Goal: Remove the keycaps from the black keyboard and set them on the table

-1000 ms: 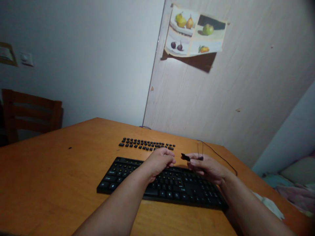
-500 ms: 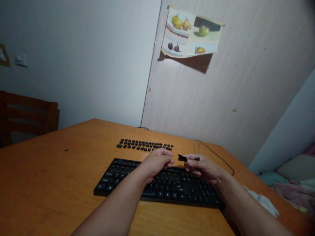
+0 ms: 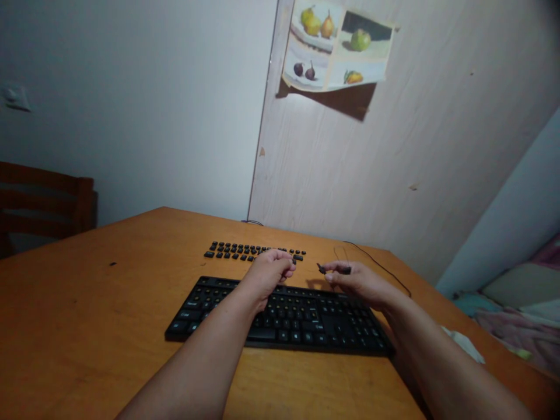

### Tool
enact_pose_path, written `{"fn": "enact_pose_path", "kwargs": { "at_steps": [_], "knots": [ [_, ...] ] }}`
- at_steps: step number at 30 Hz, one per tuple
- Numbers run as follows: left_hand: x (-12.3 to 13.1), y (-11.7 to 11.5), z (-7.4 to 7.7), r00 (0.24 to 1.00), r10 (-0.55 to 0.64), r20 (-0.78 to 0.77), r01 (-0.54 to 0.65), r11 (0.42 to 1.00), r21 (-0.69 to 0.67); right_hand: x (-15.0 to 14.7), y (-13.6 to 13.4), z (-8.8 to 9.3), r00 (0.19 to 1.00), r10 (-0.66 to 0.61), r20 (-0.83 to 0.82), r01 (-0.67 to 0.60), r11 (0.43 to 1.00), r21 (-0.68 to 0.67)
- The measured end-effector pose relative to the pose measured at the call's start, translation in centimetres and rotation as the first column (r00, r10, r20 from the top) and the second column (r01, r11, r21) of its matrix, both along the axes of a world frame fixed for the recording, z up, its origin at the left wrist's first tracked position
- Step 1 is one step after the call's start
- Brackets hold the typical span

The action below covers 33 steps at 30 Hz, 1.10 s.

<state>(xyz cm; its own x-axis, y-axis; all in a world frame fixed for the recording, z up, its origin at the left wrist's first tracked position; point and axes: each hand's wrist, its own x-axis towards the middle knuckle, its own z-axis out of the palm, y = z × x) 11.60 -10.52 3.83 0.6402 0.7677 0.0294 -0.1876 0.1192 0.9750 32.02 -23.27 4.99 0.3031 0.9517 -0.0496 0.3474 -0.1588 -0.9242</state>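
Note:
Above the back edge of the black keyboard (image 3: 336, 329), my left hand (image 3: 273, 269) is closed, its fingertips pinched on a small dark piece that looks like a keycap (image 3: 294, 262). My right hand (image 3: 356, 283) is closed on a wire keycap puller (image 3: 347, 270), whose thin loop stands up behind the fingers. A small black piece (image 3: 321, 268) sticks out at the right fingertips, pointing toward my left hand. The two hands are apart. Behind them lie rows of loose black keycaps (image 3: 235, 256), partly hidden by my left hand. Many key positions on the keyboard's upper part show bare stems.
The wooden table (image 3: 109, 326) bears a small dark bit (image 3: 112, 263) at left. A black cable (image 3: 380, 265) runs along the back right. White crumpled cloth or paper (image 3: 464, 344) lies near the right edge. A wooden chair (image 3: 44, 201) stands at left.
The view has shifted slightly. My left hand has moved a little back toward the loose keycaps. My right hand has turned, so its black piece now shows narrower.

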Motion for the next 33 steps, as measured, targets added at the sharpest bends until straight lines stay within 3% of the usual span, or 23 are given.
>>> {"fn": "enact_pose_path", "kwargs": {
  "at_steps": [5,13,25,33],
  "knots": [
    [-0.6,1.1,0.3,0.986,0.15,0.071,-0.147,0.988,-0.046,0.7,0.6,0.6,0.974,-0.007,0.228,0.003,1.0,0.019],
    [-1.6,2.4,0.9,0.917,0.342,0.206,-0.298,0.93,-0.217,2.5,2.3,0.8,0.922,0.004,0.387,-0.006,1.0,0.005],
    [-2.0,2.9,1.0,0.898,0.404,0.173,-0.364,0.905,-0.221,3.5,4.8,0.1,0.879,0.052,0.475,0.004,0.993,-0.117],
    [-2.3,3.6,0.6,0.889,0.431,0.157,-0.4,0.896,-0.193,4.4,7.5,-1.9,0.831,0.08,0.551,-0.013,0.992,-0.124]
  ]
}}
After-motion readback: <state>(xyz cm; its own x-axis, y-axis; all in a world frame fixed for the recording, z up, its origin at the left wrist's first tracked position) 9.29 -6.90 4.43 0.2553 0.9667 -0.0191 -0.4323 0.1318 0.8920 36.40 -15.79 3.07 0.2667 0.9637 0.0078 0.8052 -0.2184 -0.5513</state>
